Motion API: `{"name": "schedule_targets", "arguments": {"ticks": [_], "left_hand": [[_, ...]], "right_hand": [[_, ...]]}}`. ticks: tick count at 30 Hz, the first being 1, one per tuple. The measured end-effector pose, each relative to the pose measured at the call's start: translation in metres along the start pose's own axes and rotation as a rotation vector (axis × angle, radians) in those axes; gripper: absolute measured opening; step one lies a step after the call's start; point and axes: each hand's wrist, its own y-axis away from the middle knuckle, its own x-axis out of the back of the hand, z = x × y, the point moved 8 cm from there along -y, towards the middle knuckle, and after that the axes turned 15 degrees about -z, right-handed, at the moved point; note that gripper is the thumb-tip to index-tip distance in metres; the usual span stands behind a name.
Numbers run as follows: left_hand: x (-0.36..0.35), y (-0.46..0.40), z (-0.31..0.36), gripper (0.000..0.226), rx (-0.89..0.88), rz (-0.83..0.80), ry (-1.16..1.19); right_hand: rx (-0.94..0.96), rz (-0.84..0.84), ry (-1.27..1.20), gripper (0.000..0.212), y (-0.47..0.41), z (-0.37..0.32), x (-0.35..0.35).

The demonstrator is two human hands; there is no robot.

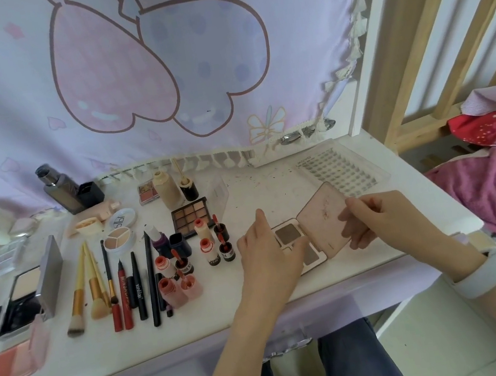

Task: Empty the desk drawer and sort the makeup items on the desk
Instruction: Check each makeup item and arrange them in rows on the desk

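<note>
**Open pink palette held at the right of a desk laid with sorted makeup**

At the near left edge of the white desk [271, 180] lies an open blush compact [9, 363]; beyond it, an open powder compact [26, 293] with its mirror lid raised. To their right, makeup brushes [88, 287] and eyeliner pencils [137, 286] lie side by side, handles pointing far. Next come small red-capped lip tint bottles [187, 262], standing in a loose cluster, with a twelve-pan eyeshadow palette [192, 217] just beyond them and a beige foundation bottle [167, 189] farther back. Right of centre, the left hand [266, 250] rests on the pan side of an open pink palette [308, 230], fingers curled over its near left part. The right hand [372, 220] pinches the raised lid at its right edge. Just beyond the lid lies a clear tray of false lashes [343, 172]. A lilac heart-print curtain [125, 77] hangs behind the desk.
</note>
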Motion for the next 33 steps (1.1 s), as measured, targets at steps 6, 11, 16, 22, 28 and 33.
{"name": "schedule_targets", "arguments": {"ticks": [6,11,16,22,28,33], "left_hand": [[-0.005,0.002,0.002,0.097,0.047,-0.050,-0.424],[0.000,0.014,0.015,0.072,-0.160,0.131,-0.426],[-0.011,0.012,0.007,0.051,-0.230,0.118,-0.462],[-0.010,0.008,-0.005,0.041,-0.251,0.219,-0.645],[-0.013,0.005,-0.006,0.044,-0.244,0.205,-0.741],[-0.015,0.001,-0.009,0.046,-0.207,0.173,-0.776]], "right_hand": [[-0.007,0.035,-0.135,0.030,-0.001,0.007,-0.001],[0.018,0.078,-0.149,0.031,-0.025,-0.001,-0.006],[0.013,0.054,-0.126,0.033,-0.066,-0.015,-0.017],[0.004,0.010,-0.104,0.030,-0.097,-0.031,-0.028],[-0.025,0.010,-0.078,0.026,-0.107,-0.032,-0.027],[-0.018,-0.046,-0.146,0.027,-0.104,-0.033,-0.031]]}}
